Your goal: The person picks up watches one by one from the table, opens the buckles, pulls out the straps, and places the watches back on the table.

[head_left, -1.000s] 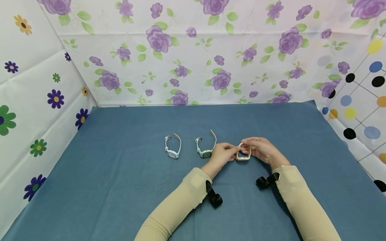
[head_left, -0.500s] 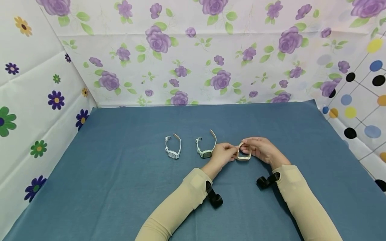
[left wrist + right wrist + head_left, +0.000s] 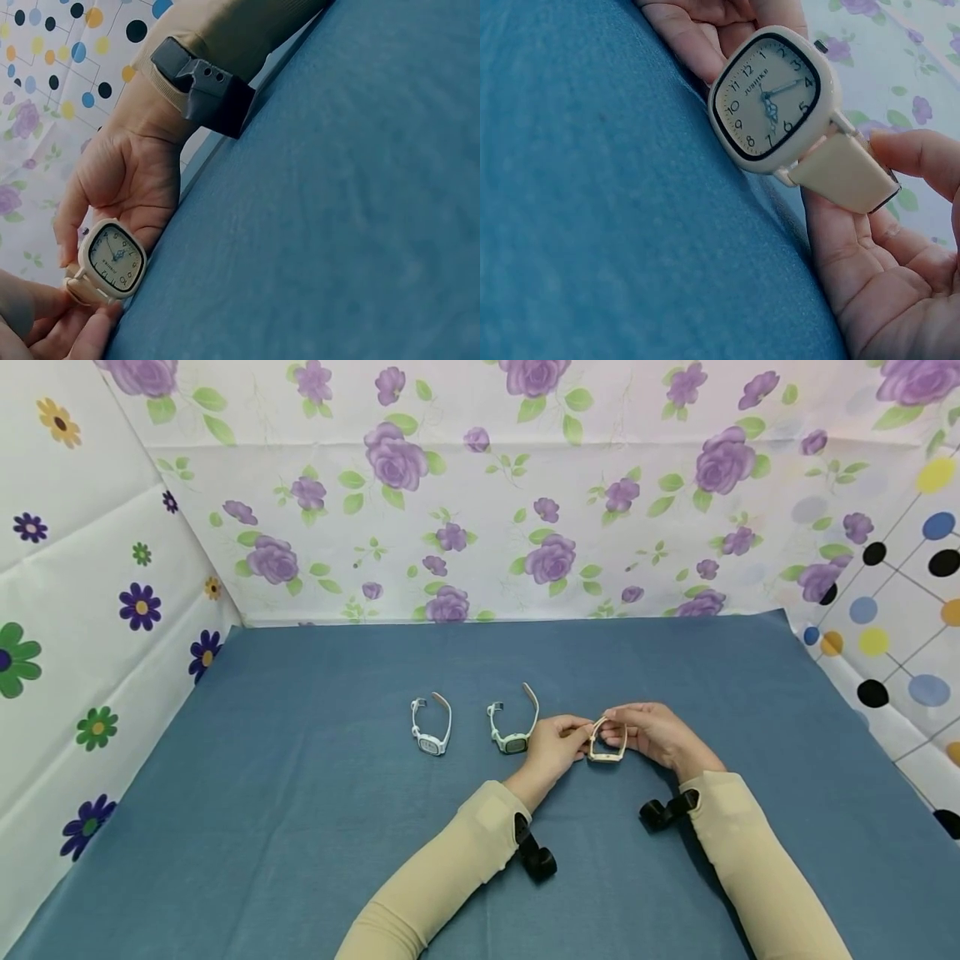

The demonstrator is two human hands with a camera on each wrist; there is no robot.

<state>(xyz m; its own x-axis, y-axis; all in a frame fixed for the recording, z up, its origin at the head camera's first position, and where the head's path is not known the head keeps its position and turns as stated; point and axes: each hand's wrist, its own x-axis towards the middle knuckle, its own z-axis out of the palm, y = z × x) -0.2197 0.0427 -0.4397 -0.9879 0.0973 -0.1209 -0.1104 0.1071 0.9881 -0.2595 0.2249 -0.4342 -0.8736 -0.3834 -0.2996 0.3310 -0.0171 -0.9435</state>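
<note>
A cream wristwatch [image 3: 606, 757] with a rounded square dial stands on its case, its strap bent up into a loop, between both hands. My left hand [image 3: 553, 750] pinches it at its left side. On the other side, the thumb and fingers of my right hand [image 3: 654, 737] pinch the strap near its top. In the right wrist view the dial [image 3: 769, 97] faces the camera, and the strap [image 3: 847, 174] runs into the right fingers. Whether the buckle is fastened is hidden by the fingers. Just left of my left hand lies a pale green watch [image 3: 515, 744], its strap undone.
A white watch [image 3: 431, 745] with an open strap lies farther left on the blue cloth [image 3: 300, 827]. Flowered sheets [image 3: 480, 527] hang behind and at the left, a dotted sheet [image 3: 892, 668] at the right. Each wrist carries a black camera mount [image 3: 663, 812].
The left thumb has drawn back a little from the top of the strap, and more of the loop shows. Both hands stay at the cream watch; the other two watches lie as before.
</note>
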